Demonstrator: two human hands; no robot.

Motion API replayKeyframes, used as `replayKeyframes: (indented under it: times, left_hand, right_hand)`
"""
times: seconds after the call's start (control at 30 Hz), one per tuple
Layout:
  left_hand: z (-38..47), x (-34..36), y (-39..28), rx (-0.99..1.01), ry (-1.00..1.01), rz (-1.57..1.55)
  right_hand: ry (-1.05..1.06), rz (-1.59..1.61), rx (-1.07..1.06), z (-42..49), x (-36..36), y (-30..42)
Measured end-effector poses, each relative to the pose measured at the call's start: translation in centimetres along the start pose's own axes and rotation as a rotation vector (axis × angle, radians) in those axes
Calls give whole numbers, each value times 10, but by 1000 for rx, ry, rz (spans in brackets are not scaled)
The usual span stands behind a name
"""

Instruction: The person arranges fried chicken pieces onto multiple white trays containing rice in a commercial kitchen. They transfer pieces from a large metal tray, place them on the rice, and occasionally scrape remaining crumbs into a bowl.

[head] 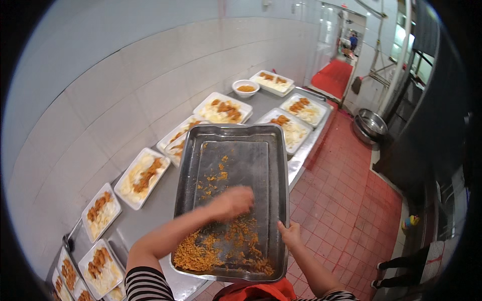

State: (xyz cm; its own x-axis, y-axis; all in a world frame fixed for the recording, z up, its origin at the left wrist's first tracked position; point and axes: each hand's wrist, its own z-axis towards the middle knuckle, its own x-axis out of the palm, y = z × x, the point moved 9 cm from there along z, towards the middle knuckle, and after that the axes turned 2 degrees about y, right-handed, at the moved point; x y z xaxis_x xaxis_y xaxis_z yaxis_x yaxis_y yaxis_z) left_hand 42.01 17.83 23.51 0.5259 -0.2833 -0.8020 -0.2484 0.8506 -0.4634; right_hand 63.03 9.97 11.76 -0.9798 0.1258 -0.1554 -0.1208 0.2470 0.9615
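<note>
A deep rectangular metal tray [243, 165] is held up before me, near end at my waist. Orange-brown shredded food [197, 252] is heaped in its near left corner, with thinner bits along the near side and scattered towards the far end. My right hand [292, 235] grips the tray's right rim, thumb on top. Over the middle of the tray is my left hand [235, 203], blurred, with its fingers curled. Whether it holds any food cannot be made out.
Behind and left of the tray runs a metal table [139, 225] against a tiled wall. White trays [141, 178] of pale food topped with orange-brown pieces stand on it, along with a white bowl [246, 88]. Metal basins [371, 126] rest on the red tiled floor; a person's legs [401, 265] show at right.
</note>
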Motion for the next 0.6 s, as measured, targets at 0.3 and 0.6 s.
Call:
replayKeyframes:
  times: [0.3,0.6]
  left_hand:
    - [221,-17,166,-301,-281,259]
    - [289,181,35,339,345,-258]
  right_hand:
    - [-143,63,-36,89,-175,18]
    - [-398,-23,-41,210,-300,20]
